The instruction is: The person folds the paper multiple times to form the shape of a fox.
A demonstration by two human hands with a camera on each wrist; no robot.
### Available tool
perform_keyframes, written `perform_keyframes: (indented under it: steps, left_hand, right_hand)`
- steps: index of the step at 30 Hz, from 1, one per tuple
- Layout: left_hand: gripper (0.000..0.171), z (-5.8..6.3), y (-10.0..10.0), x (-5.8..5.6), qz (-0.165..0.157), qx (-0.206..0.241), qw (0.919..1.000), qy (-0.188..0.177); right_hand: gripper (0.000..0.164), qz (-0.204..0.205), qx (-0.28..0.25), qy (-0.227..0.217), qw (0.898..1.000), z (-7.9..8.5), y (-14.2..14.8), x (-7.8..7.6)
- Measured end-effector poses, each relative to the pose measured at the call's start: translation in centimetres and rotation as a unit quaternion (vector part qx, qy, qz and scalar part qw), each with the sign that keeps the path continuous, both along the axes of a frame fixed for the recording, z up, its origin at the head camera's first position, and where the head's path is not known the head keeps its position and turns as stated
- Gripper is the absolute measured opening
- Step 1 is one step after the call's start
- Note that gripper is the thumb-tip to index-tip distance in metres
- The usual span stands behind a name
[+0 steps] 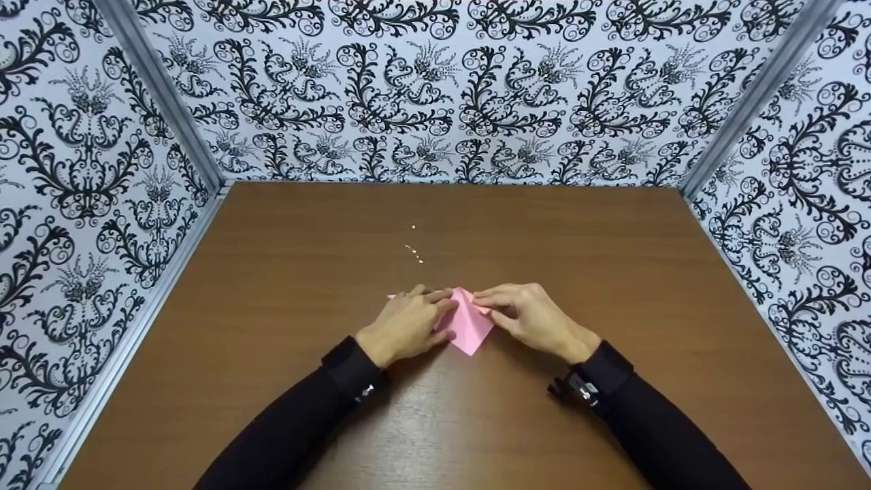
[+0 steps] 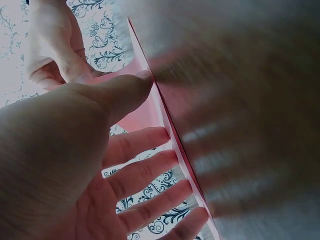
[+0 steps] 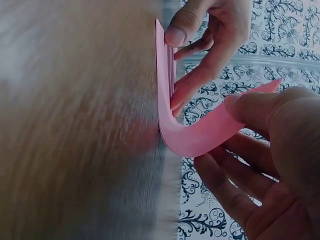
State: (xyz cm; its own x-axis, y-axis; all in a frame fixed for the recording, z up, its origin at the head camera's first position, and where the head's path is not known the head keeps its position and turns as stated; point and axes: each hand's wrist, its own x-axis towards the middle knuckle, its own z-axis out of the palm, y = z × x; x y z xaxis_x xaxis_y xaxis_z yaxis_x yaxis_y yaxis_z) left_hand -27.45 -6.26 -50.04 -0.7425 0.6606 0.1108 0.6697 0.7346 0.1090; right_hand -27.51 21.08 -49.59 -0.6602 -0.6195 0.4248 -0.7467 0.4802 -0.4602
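A sheet of pink paper (image 1: 471, 330) lies on the table between the two hands, with a pointed corner toward the person. My left hand (image 1: 407, 323) presses its left part down; in the left wrist view the fingers spread out straight and the fingertips (image 2: 162, 135) rest on the paper. On the other side my right hand (image 1: 541, 321) pinches the paper between thumb and fingers. The right wrist view shows this end of the paper (image 3: 200, 135) lifted off the table and curving upward, while the rest stays flat under the left hand.
The brown wooden table (image 1: 326, 238) is walled at the back and sides by panels with a black scroll pattern (image 1: 422, 88). Small white specks (image 1: 420, 261) lie on it beyond the hands. Dark sleeves and wrist-worn devices (image 1: 582, 389) cover both wrists.
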Motion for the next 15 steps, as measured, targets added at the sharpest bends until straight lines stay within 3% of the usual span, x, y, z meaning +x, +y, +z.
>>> perform_keyframes:
  steps: [15]
  left_hand:
    - [0.057, 0.27, -0.24, -0.14, 0.002, -0.011, 0.9998, -0.014]
  right_hand:
    - [0.031, 0.051, 0.077, 0.082, 0.992, -0.38, -0.77, 0.98]
